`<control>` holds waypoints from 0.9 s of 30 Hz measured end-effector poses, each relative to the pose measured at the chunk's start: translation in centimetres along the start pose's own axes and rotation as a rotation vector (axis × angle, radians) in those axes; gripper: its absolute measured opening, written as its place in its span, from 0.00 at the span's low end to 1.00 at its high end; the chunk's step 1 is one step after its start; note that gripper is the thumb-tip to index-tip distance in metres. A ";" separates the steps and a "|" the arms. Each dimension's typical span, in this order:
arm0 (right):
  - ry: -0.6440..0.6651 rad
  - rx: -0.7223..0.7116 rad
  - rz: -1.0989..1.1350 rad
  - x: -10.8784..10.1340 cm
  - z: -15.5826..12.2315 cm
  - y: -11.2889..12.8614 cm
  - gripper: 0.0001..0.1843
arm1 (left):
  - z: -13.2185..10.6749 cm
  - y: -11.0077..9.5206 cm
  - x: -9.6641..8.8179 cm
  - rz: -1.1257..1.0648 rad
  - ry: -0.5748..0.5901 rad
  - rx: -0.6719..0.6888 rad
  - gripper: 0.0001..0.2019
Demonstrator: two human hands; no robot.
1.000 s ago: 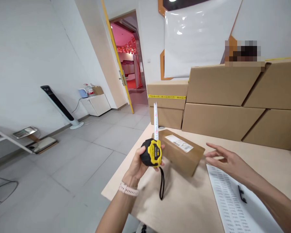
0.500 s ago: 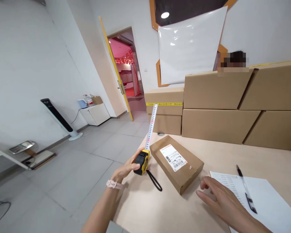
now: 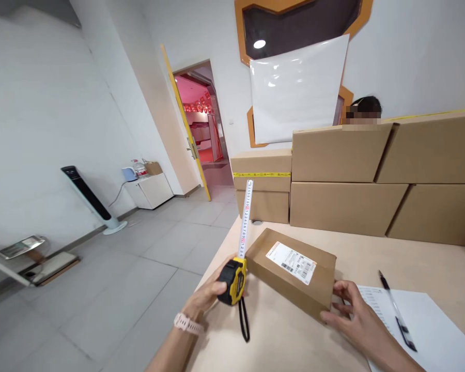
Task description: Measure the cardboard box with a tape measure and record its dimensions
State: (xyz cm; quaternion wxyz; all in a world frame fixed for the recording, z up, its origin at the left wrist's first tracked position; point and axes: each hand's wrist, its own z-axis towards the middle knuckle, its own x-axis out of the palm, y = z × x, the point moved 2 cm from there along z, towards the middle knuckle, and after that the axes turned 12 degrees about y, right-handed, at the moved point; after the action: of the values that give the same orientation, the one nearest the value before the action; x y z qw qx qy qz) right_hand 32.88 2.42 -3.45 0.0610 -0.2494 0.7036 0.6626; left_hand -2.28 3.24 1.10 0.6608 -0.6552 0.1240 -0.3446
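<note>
The carton [image 3: 294,288] lies near the tabletop's [image 3: 282,341] left edge; the right hand's [image 3: 352,312] parted fingers touch its near right corner, pinch uncertain. Beside it, the left hand's [image 3: 206,298] fingers clasp the extended tape measure [image 3: 232,282].

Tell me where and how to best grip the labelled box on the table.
Probably its near right corner, coming from the right. The labelled box lies label up, and its flat side walls meet there, giving thumb and fingers separate faces to press. The right hand is at that corner; the left hand holds the tape measure.
</note>
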 end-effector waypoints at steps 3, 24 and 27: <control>-0.057 0.000 0.030 -1.1 -0.2 0.7 0.25 | -0.8 -0.5 1.5 -0.002 0.012 0.013 0.47; -0.392 -0.250 -0.227 -9.1 9.4 7.9 0.23 | 0.8 -2.6 15.0 -0.409 0.084 -0.097 0.30; -0.321 -0.319 -0.182 -8.6 9.6 9.8 0.22 | 0.7 -2.2 16.7 -0.402 0.120 -0.148 0.32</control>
State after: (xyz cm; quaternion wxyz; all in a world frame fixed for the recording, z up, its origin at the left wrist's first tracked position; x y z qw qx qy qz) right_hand 33.77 13.95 7.92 0.1912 -0.2097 0.5461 0.7882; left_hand 9.72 -6.28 8.07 0.5206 -0.6916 0.0551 -0.4976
